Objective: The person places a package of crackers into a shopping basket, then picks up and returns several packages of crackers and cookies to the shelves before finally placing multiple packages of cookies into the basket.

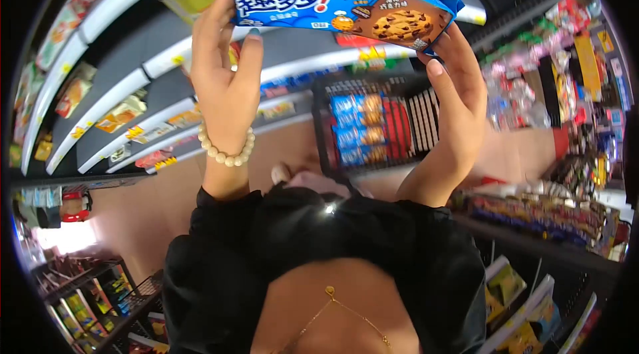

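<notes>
Fingers gripping blue 趣多多 cookie pack

Both my arms are raised in front of me. My left hand is upright, its fingers curled in a grip. My right hand tilts inward, gripping with fingers and thumb.

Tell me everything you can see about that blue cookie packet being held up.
The cookie packet is a long, glossy blue wrapper, seemingly plastic film, with white Chinese characters, a red exclamation mark and a chocolate-chip cookie picture near one crimped end. It looks sealed and lies roughly level, slightly tilted, in front of the shelves. The left hand grips one end; the right hand supports the other.
</notes>
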Action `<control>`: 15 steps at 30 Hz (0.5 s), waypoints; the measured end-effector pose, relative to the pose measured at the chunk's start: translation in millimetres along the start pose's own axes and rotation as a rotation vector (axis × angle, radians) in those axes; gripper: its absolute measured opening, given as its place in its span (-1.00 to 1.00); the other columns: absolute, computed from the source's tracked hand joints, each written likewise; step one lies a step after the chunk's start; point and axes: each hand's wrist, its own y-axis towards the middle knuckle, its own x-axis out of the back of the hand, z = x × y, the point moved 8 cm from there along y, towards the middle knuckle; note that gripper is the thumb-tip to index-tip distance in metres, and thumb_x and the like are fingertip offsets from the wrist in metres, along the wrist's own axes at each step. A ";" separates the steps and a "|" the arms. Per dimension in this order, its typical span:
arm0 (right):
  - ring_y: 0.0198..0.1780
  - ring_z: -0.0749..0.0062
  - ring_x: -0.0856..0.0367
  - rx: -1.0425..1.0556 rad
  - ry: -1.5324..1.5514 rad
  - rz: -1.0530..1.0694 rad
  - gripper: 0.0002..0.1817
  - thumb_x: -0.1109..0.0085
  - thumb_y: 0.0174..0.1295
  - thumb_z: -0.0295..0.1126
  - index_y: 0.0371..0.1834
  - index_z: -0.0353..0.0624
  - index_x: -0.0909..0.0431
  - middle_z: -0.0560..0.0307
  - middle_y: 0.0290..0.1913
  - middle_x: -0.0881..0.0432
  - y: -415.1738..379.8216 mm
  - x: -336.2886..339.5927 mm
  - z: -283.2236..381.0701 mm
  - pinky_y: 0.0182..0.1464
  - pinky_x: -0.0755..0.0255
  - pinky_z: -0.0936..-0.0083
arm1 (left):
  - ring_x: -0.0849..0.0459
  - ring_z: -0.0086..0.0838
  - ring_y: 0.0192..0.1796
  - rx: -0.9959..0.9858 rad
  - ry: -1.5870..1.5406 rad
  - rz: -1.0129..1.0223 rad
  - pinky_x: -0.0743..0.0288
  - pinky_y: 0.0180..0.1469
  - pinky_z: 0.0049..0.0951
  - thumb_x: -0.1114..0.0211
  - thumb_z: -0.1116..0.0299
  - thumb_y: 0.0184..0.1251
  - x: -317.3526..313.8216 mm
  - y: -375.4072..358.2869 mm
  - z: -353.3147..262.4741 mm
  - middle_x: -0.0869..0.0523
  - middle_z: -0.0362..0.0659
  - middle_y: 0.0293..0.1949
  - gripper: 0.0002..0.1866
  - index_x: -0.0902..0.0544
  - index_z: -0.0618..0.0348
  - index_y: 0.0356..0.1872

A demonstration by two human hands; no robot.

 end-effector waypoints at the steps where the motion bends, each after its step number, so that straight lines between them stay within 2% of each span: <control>1: 0.10 0.33 -0.35 -0.051 -0.053 -0.063 -0.44 -0.05 0.12 -0.56 0.20 -0.45 -0.11 -0.09 0.11 -0.35 -14.0 23.5 -11.9 0.09 -0.25 0.49 | -0.41 -0.38 0.08 0.053 0.057 0.068 -0.24 0.13 -0.43 -0.05 0.69 0.02 -19.6 -15.4 11.4 -0.41 -0.07 0.03 -0.47 -0.34 0.27 0.13; 3: 0.11 0.34 -0.35 -0.144 -0.201 -0.143 -0.46 -0.03 0.13 -0.56 0.18 -0.48 -0.12 -0.09 0.10 -0.35 -36.2 68.8 -39.2 0.12 -0.21 0.51 | -0.44 -0.33 0.01 0.091 0.205 0.219 -0.25 0.10 -0.43 -0.09 0.66 -0.03 -59.9 -46.0 36.6 -0.46 -0.04 -0.03 -0.45 -0.35 0.26 0.12; 5: 0.11 0.36 -0.34 -0.322 -0.199 -0.175 -0.47 -0.01 0.14 -0.55 0.18 -0.45 -0.13 -0.09 0.08 -0.37 -56.5 112.2 -82.2 0.14 -0.19 0.51 | -0.44 -0.29 0.03 0.278 0.026 0.302 -0.23 0.13 -0.40 -0.10 0.65 -0.01 -105.3 -84.4 77.3 -0.46 -0.01 0.00 -0.47 -0.37 0.24 0.11; 7: 0.07 0.39 -0.38 -0.457 -0.278 -0.236 -0.50 -0.02 0.12 -0.53 0.15 -0.43 -0.18 -0.06 0.04 -0.41 -86.7 173.7 -154.8 0.11 -0.22 0.52 | -0.43 -0.30 0.07 0.352 0.064 0.377 -0.28 0.11 -0.42 -0.13 0.62 0.00 -145.6 -132.8 131.2 -0.46 0.02 0.00 -0.48 -0.36 0.25 0.10; 8: 0.03 0.42 -0.40 -0.511 -0.357 -0.278 -0.53 -0.04 0.11 -0.52 0.11 -0.43 -0.23 -0.03 0.00 -0.43 -107.9 209.9 -200.5 0.08 -0.25 0.52 | -0.45 -0.28 0.05 0.483 -0.087 0.373 -0.30 0.10 -0.41 -0.14 0.59 0.00 -167.2 -158.5 158.3 -0.47 0.04 0.01 -0.48 -0.36 0.25 0.10; 10: -0.09 0.47 -0.46 -0.675 -0.317 -0.281 -0.62 -0.04 0.07 -0.54 -0.01 -0.40 -0.33 0.06 -0.12 -0.49 -130.7 239.2 -252.9 -0.01 -0.31 0.53 | -0.50 -0.24 0.02 0.702 0.003 0.471 -0.34 0.06 -0.39 -0.15 0.56 0.02 -201.2 -215.8 217.3 -0.47 0.05 0.04 -0.48 -0.35 0.25 0.11; 12: -0.22 0.51 -0.46 -0.762 -0.108 -0.290 -0.78 -0.01 0.05 -0.55 -0.20 -0.31 -0.41 0.16 -0.31 -0.51 -170.5 269.2 -328.3 -0.14 -0.34 0.57 | -0.48 -0.20 0.04 0.744 0.039 0.541 -0.34 0.07 -0.34 -0.16 0.51 0.01 -232.6 -272.3 270.1 -0.50 0.08 -0.01 -0.48 -0.35 0.28 0.10; 15: -0.38 0.50 -0.44 -1.186 -0.059 -0.495 -0.86 -0.05 0.03 -0.48 -0.30 -0.17 -0.43 0.24 -0.46 -0.44 -227.1 293.0 -385.4 -0.29 -0.34 0.58 | -0.49 -0.09 -0.03 0.676 0.311 0.664 -0.33 0.04 -0.25 -0.16 0.51 -0.08 -270.1 -310.9 307.8 -0.51 0.14 -0.07 -0.47 -0.37 0.33 0.05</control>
